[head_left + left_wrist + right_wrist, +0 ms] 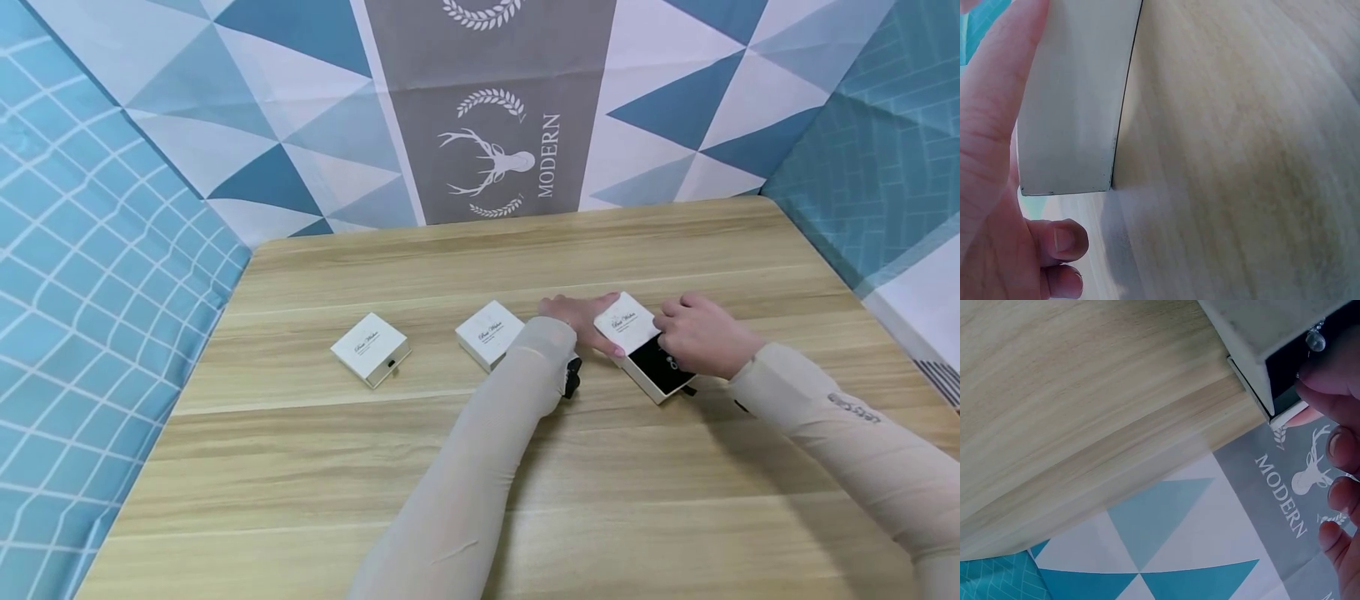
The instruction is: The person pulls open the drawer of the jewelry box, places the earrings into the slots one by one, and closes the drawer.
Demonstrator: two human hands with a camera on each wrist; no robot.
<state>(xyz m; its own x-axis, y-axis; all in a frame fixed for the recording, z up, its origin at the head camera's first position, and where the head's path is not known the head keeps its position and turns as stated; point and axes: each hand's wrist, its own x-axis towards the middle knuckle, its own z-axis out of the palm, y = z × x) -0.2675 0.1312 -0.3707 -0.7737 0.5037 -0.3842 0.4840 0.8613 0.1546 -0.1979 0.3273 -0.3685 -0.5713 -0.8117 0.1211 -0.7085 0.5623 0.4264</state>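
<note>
My left hand (581,321) grips the white lidded sleeve (627,323) of a small gift box, thumb at its near side and fingers behind. From that sleeve a drawer with black lining (660,367) is pulled out toward the front right. A silver jewellery piece with a clear round stone (1315,340) lies at the dark lining. Over the drawer, my right hand (705,335) has its fingers curled, with thumb and index tips pinching at the jewellery. The left wrist view shows the pale side of the box (1075,106) against the left fingers (991,94).
To the left stand two more white boxes, one in the middle (487,329), partly behind my left forearm, and another farther left (369,346) with a black pull tab. All are on the wooden table (300,467). A patterned cloth (300,100) hangs behind its far edge.
</note>
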